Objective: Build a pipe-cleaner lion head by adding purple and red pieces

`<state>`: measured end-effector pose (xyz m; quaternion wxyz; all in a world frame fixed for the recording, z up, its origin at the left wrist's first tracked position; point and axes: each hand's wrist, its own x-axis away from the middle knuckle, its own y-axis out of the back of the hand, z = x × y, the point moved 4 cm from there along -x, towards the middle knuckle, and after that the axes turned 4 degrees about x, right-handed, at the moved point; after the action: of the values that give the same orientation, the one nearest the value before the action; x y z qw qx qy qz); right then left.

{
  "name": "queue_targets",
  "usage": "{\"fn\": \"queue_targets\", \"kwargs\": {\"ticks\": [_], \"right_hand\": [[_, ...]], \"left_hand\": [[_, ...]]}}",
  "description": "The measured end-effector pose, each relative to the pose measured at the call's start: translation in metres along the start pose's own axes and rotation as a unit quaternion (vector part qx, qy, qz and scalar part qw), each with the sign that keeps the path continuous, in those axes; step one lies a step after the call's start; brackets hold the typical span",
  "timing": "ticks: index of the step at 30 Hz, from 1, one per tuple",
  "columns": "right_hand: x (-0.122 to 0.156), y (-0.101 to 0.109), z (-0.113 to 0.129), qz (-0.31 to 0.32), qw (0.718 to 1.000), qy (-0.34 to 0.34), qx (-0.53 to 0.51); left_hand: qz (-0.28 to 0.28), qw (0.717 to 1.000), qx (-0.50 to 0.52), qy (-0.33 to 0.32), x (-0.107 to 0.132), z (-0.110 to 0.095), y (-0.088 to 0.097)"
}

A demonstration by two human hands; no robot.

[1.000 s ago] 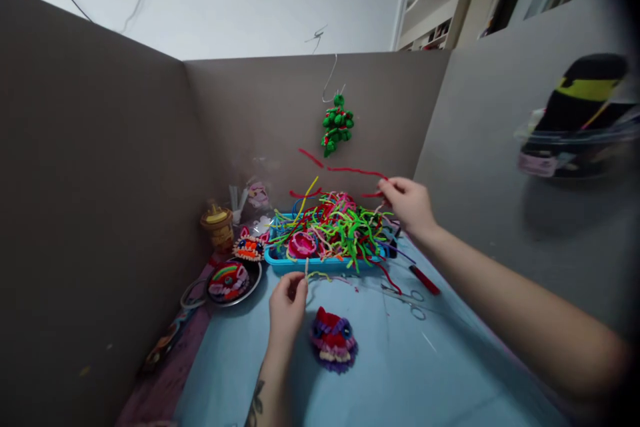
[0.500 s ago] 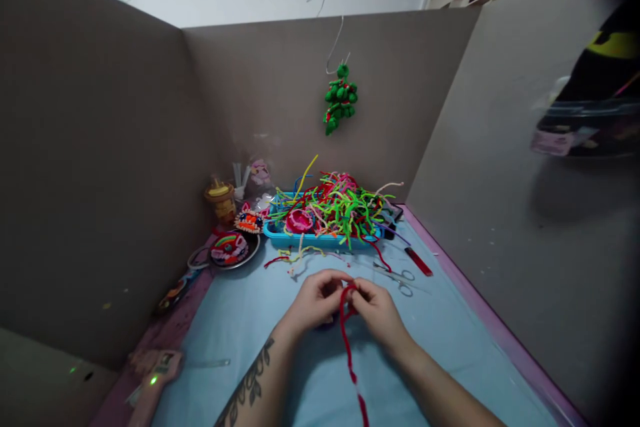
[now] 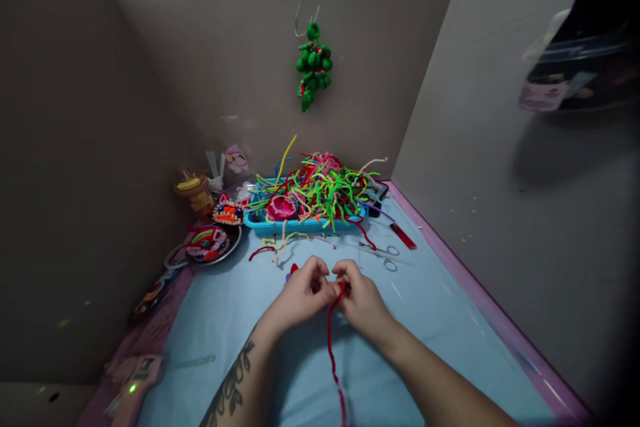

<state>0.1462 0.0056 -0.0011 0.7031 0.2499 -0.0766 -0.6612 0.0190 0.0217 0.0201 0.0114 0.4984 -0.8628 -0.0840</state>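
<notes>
Close together above the blue table cover (image 3: 235,320), my left hand (image 3: 305,290) and my right hand (image 3: 361,297) are both closed, fingertips pinching a red pipe cleaner (image 3: 332,353). Its long end hangs from between the hands toward the front edge. A small red and purple piece (image 3: 292,271) peeks out behind my left hand; most of it is hidden, and I cannot tell whether it is attached to the pipe cleaner.
A blue tray (image 3: 305,227) heaped with coloured pipe cleaners stands at the back. Scissors (image 3: 385,255) and a red bar-shaped object (image 3: 403,236) lie right of it. A metal bowl (image 3: 233,247) holds colourful craft pieces. A pink glue gun (image 3: 137,380) rests at left. Grey partitions enclose the table.
The view has tilted down and to the right. My hands have shifted their pinch on the red pipe cleaner, and the red and purple piece now shows behind my left hand.
</notes>
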Motion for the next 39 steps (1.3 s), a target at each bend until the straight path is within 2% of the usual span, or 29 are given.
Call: {"fn": "queue_targets", "kwargs": {"ticks": [2, 5, 8, 10, 15, 18, 21, 23, 26, 28, 32, 39], "right_hand": [[0.001, 0.003, 0.000, 0.004, 0.998, 0.018, 0.057], [0.002, 0.008, 0.001, -0.001, 0.998, 0.031, 0.063], [0.002, 0.012, 0.004, -0.041, 0.998, 0.036, -0.007], [0.000, 0.012, 0.007, -0.048, 0.996, 0.031, -0.074], [-0.003, 0.000, 0.011, 0.017, 0.973, -0.010, -0.231], [-0.002, -0.007, 0.010, 0.029, 0.965, -0.015, -0.260], [0.002, -0.005, 0.010, -0.032, 0.979, 0.027, -0.198], [0.005, -0.002, 0.014, -0.073, 0.985, 0.108, -0.110], [0.013, -0.002, 0.023, -0.080, 0.966, 0.243, 0.012], [0.016, -0.002, 0.025, -0.081, 0.952, 0.288, 0.063], [0.019, 0.000, 0.029, -0.091, 0.934, 0.321, 0.129], [0.017, 0.005, 0.028, -0.056, 0.932, 0.296, 0.200]], "left_hand": [[0.031, 0.999, -0.021, 0.009, 0.002, -0.003, -0.006], [0.016, 0.997, -0.071, 0.001, 0.004, -0.011, -0.009], [-0.044, 0.995, -0.089, -0.006, 0.006, -0.017, -0.006], [-0.094, 0.993, -0.065, -0.002, 0.007, -0.017, 0.000], [-0.215, 0.977, -0.003, -0.008, 0.009, -0.017, 0.015], [-0.233, 0.971, 0.045, -0.018, 0.009, -0.018, 0.017], [-0.238, 0.961, 0.140, -0.007, 0.009, -0.014, 0.014], [-0.234, 0.949, 0.211, 0.006, 0.007, -0.010, 0.009], [-0.215, 0.932, 0.291, 0.027, 0.005, -0.005, 0.003], [-0.219, 0.922, 0.318, 0.029, 0.003, -0.004, 0.001], [-0.219, 0.917, 0.333, 0.027, 0.002, -0.003, 0.000], [-0.177, 0.932, 0.313, 0.053, 0.001, 0.000, -0.005]]}}
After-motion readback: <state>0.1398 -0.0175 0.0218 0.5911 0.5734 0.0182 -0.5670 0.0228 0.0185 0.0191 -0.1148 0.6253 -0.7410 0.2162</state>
